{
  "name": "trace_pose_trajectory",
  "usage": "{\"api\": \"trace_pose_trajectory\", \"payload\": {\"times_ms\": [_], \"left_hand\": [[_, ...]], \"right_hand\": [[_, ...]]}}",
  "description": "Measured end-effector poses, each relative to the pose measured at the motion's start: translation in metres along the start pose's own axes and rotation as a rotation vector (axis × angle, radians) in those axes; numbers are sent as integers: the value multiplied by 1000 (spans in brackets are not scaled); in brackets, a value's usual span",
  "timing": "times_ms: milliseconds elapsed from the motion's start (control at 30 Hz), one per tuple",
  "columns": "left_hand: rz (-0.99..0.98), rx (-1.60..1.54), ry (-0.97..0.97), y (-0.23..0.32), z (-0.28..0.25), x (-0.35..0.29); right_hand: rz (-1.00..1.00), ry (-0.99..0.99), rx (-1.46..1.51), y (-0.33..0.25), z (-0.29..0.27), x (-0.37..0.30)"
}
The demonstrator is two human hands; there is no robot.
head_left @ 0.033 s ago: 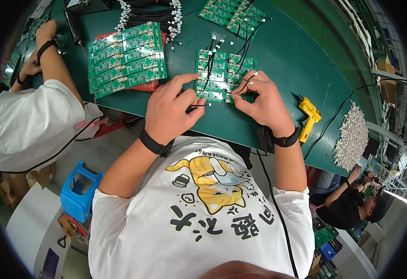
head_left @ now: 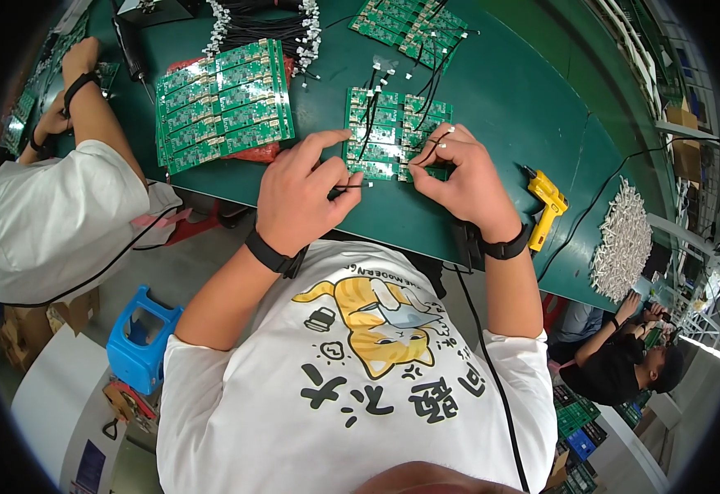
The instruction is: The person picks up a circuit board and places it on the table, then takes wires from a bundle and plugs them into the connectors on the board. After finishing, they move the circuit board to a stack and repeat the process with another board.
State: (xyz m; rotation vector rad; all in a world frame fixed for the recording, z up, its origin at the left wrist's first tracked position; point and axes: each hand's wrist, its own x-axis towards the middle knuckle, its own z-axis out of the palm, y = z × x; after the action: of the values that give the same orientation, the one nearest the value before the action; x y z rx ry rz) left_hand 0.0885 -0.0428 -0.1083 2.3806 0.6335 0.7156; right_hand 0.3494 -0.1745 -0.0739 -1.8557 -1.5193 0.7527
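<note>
A green circuit board panel (head_left: 385, 123) lies on the table in front of me, with black cables (head_left: 367, 123) ending in white plugs standing on it. My left hand (head_left: 306, 189) is closed at its near left corner. Its index fingertip touches the board's left edge, while the thumb and other fingers pinch a short black cable (head_left: 352, 187) with a white plug. At the right side of the panel, my right hand (head_left: 463, 177) pinches another thin black cable (head_left: 431, 154) against the board. The exact contact there is hidden by the fingers.
Left of the panel, stacked green boards (head_left: 224, 107) rest on red wrap; black cables (head_left: 265, 33) lie behind. More wired boards (head_left: 409, 29) lie farther back. A yellow glue gun (head_left: 548, 210) and a heap of small white parts (head_left: 623, 243) sit right. A co-worker's arm (head_left: 101, 115) is left.
</note>
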Motion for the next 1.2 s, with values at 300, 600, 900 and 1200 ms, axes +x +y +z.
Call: {"api": "trace_pose_trajectory", "payload": {"times_ms": [300, 600, 900, 1200], "left_hand": [[91, 10, 36, 0, -5, 0], [114, -32, 32, 0, -10, -5], [115, -38, 13, 0, -10, 0], [146, -50, 70, -2, -8, -1]], "right_hand": [[-139, 305, -153, -12, 19, -15], [-233, 357, 32, -11, -14, -43], [-349, 901, 186, -2, -39, -9], [-336, 973, 90, 15, -15, 96]]}}
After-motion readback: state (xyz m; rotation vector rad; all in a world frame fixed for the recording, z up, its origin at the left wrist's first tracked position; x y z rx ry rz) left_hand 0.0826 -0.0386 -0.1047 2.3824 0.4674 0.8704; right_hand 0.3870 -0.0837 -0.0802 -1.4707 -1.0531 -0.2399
